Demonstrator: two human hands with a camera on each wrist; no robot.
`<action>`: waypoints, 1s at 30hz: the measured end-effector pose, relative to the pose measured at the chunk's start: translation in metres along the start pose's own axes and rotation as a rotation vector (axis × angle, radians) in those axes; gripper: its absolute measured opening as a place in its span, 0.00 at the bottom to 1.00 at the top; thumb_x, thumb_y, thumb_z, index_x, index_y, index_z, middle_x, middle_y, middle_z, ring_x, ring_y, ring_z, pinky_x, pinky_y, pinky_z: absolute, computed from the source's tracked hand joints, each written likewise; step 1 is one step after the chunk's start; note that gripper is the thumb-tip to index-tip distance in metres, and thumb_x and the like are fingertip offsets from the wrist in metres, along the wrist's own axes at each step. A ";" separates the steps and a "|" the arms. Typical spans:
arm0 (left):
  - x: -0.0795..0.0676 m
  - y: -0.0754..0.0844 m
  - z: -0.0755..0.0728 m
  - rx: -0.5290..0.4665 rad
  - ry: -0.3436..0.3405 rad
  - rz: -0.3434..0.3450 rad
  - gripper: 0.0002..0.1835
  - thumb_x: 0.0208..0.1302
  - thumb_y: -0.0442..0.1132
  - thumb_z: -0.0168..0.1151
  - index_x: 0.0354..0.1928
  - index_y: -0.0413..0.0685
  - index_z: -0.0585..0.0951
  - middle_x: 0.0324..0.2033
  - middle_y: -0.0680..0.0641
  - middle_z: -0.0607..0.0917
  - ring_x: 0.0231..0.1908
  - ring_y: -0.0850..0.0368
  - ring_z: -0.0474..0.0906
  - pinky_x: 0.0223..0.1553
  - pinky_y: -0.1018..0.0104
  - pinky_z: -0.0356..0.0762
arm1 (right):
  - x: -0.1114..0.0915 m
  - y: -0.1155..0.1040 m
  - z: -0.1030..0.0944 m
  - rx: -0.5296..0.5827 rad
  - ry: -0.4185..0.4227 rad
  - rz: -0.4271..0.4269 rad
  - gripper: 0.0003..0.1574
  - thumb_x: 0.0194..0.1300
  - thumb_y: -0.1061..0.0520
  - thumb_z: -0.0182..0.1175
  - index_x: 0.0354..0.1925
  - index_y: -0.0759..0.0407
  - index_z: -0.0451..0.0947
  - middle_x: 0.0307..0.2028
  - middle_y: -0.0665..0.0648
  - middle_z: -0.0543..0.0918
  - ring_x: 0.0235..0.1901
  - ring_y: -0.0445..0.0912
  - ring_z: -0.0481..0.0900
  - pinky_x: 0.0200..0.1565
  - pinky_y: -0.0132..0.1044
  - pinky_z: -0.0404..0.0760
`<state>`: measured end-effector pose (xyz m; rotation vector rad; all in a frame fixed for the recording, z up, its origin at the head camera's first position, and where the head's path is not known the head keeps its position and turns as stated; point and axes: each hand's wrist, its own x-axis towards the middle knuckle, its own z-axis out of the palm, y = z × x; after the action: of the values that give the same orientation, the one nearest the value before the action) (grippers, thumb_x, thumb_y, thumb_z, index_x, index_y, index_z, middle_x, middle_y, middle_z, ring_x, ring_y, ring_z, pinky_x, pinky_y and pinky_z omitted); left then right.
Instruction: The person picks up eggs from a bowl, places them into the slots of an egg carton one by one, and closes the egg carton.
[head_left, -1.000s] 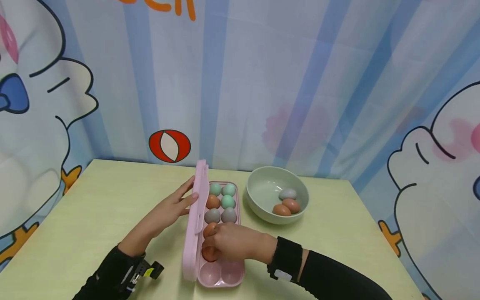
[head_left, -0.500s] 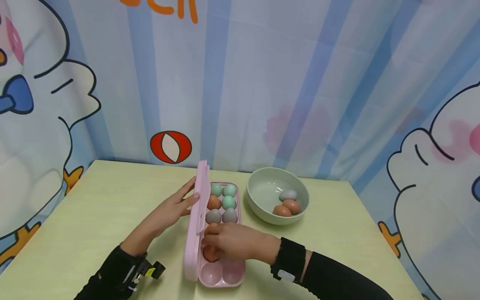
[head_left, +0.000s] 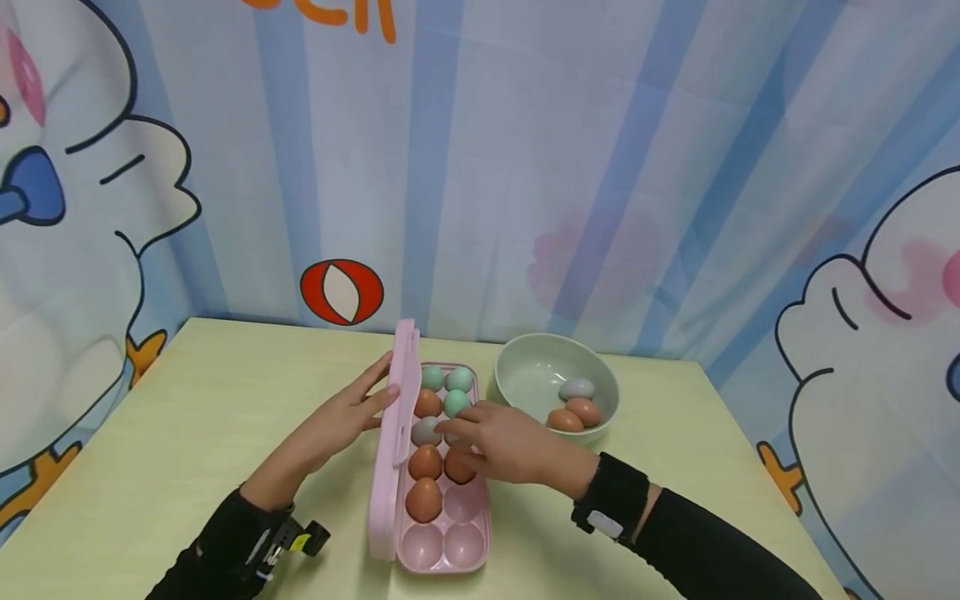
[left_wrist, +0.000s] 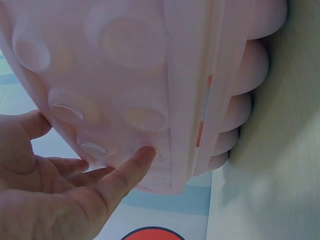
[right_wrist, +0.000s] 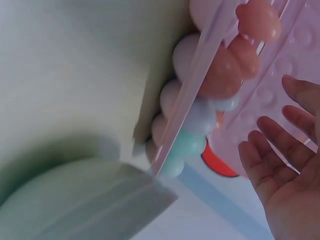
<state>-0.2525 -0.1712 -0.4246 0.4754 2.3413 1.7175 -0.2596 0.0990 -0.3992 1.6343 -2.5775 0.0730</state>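
Note:
A pink egg box (head_left: 463,547) stands on the table with its lid (head_left: 393,475) tilted upright on the left. Mint, grey and brown eggs fill its back rows; a brown egg (head_left: 423,500) sits in the left cup nearer the front. My left hand (head_left: 341,419) rests straight fingertips and thumb against the lid's outer face and edge. Above the box's right side hovers my right hand (head_left: 513,442), fingers spread with nothing between them in the right wrist view. It partly covers a grey egg and another brown egg (head_left: 458,467). The front cups are bare pink plastic.
A pale green bowl (head_left: 525,379) with a grey egg (head_left: 577,388) and two brown eggs (head_left: 565,420) stands behind and right of the box. The light yellow table (head_left: 262,375) ends at a printed curtain (head_left: 487,167) at the back.
My right hand has let go of a brown egg in the box and moved back and right, its fingers opening. The brown eggs are now more visible. My left hand stays at the lid.

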 end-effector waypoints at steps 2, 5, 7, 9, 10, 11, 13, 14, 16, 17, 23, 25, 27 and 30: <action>0.000 0.000 0.000 0.000 0.001 0.003 0.39 0.74 0.59 0.48 0.78 0.63 0.44 0.76 0.45 0.46 0.69 0.39 0.58 0.59 0.45 0.72 | -0.004 0.009 -0.004 -0.020 0.004 0.037 0.25 0.68 0.50 0.63 0.61 0.53 0.75 0.49 0.51 0.81 0.49 0.45 0.77 0.49 0.37 0.79; 0.001 0.000 0.000 -0.002 0.001 0.008 0.39 0.74 0.58 0.48 0.78 0.64 0.44 0.76 0.45 0.46 0.69 0.39 0.58 0.58 0.45 0.72 | -0.010 0.022 -0.009 -0.014 0.004 0.102 0.27 0.68 0.48 0.63 0.62 0.53 0.75 0.54 0.54 0.79 0.55 0.49 0.75 0.56 0.42 0.76; 0.001 0.000 0.000 -0.002 0.001 0.008 0.39 0.74 0.58 0.48 0.78 0.64 0.44 0.76 0.45 0.46 0.69 0.39 0.58 0.58 0.45 0.72 | -0.014 0.031 -0.013 -0.002 -0.015 0.156 0.29 0.68 0.47 0.63 0.64 0.52 0.73 0.57 0.55 0.77 0.58 0.50 0.72 0.59 0.44 0.74; 0.001 0.000 0.000 -0.001 0.002 0.008 0.39 0.74 0.59 0.48 0.78 0.64 0.44 0.76 0.45 0.46 0.69 0.39 0.58 0.58 0.45 0.72 | -0.017 0.039 -0.014 0.010 -0.037 0.207 0.31 0.68 0.46 0.62 0.65 0.52 0.72 0.59 0.56 0.75 0.60 0.52 0.70 0.61 0.46 0.73; 0.001 0.000 -0.001 -0.001 0.002 0.006 0.39 0.74 0.59 0.48 0.78 0.64 0.44 0.76 0.45 0.46 0.69 0.39 0.58 0.58 0.45 0.72 | -0.019 0.044 -0.015 0.012 -0.048 0.230 0.32 0.68 0.44 0.62 0.66 0.52 0.71 0.60 0.57 0.74 0.61 0.53 0.69 0.62 0.47 0.71; 0.001 0.000 -0.001 -0.002 0.003 0.004 0.39 0.73 0.59 0.48 0.78 0.64 0.44 0.76 0.45 0.46 0.69 0.39 0.58 0.58 0.45 0.72 | -0.021 0.048 -0.015 0.015 -0.057 0.250 0.33 0.68 0.43 0.62 0.66 0.52 0.71 0.61 0.58 0.73 0.62 0.55 0.69 0.62 0.48 0.70; 0.001 0.000 0.000 -0.004 0.003 0.002 0.39 0.73 0.59 0.48 0.78 0.65 0.44 0.77 0.46 0.46 0.70 0.39 0.57 0.58 0.45 0.72 | -0.024 0.057 -0.015 0.021 -0.075 0.285 0.36 0.68 0.39 0.60 0.67 0.52 0.69 0.63 0.61 0.71 0.64 0.57 0.67 0.64 0.50 0.68; 0.001 0.000 0.000 -0.004 0.004 0.002 0.39 0.73 0.59 0.48 0.78 0.65 0.44 0.77 0.46 0.46 0.70 0.39 0.57 0.59 0.45 0.72 | -0.026 0.061 -0.015 0.034 -0.088 0.305 0.38 0.68 0.37 0.58 0.68 0.53 0.68 0.64 0.62 0.70 0.65 0.58 0.65 0.64 0.51 0.67; 0.001 0.000 0.000 -0.003 0.005 -0.003 0.39 0.73 0.59 0.48 0.78 0.65 0.44 0.77 0.46 0.46 0.70 0.39 0.57 0.59 0.45 0.72 | -0.030 0.069 -0.015 0.078 -0.121 0.348 0.41 0.68 0.34 0.54 0.70 0.53 0.65 0.67 0.63 0.66 0.67 0.60 0.61 0.66 0.53 0.64; 0.001 0.000 0.000 -0.002 0.005 -0.006 0.39 0.73 0.59 0.48 0.78 0.65 0.44 0.77 0.46 0.46 0.69 0.39 0.58 0.59 0.45 0.72 | -0.032 0.073 -0.016 0.099 -0.144 0.368 0.42 0.69 0.33 0.51 0.72 0.53 0.64 0.68 0.64 0.65 0.69 0.61 0.59 0.67 0.54 0.61; 0.000 0.001 0.000 -0.013 -0.003 0.001 0.39 0.74 0.58 0.47 0.78 0.63 0.44 0.76 0.46 0.46 0.69 0.40 0.58 0.59 0.46 0.72 | -0.043 0.097 -0.017 0.218 -0.243 0.490 0.44 0.73 0.30 0.41 0.75 0.53 0.57 0.72 0.66 0.57 0.72 0.63 0.51 0.69 0.58 0.53; 0.000 0.001 0.000 -0.020 -0.008 0.011 0.38 0.74 0.58 0.47 0.78 0.63 0.44 0.76 0.45 0.46 0.69 0.40 0.58 0.59 0.46 0.72 | -0.045 0.104 -0.016 0.235 -0.261 0.521 0.44 0.73 0.31 0.41 0.75 0.55 0.57 0.72 0.67 0.57 0.71 0.63 0.51 0.69 0.58 0.54; 0.000 0.001 0.000 -0.024 -0.010 0.014 0.38 0.75 0.57 0.47 0.78 0.63 0.44 0.76 0.46 0.46 0.69 0.41 0.58 0.59 0.46 0.72 | -0.047 0.110 -0.016 0.231 -0.280 0.541 0.44 0.73 0.31 0.42 0.74 0.57 0.57 0.71 0.68 0.58 0.71 0.64 0.52 0.69 0.59 0.54; 0.000 0.001 0.000 -0.026 -0.011 0.010 0.38 0.74 0.57 0.47 0.78 0.63 0.43 0.76 0.46 0.46 0.69 0.40 0.58 0.59 0.46 0.72 | -0.050 0.120 -0.015 0.214 -0.315 0.571 0.44 0.73 0.32 0.43 0.73 0.59 0.59 0.70 0.68 0.61 0.70 0.63 0.55 0.68 0.58 0.56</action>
<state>-0.2524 -0.1707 -0.4241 0.4912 2.3103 1.7425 -0.3462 0.1965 -0.3887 0.9612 -3.3055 0.1426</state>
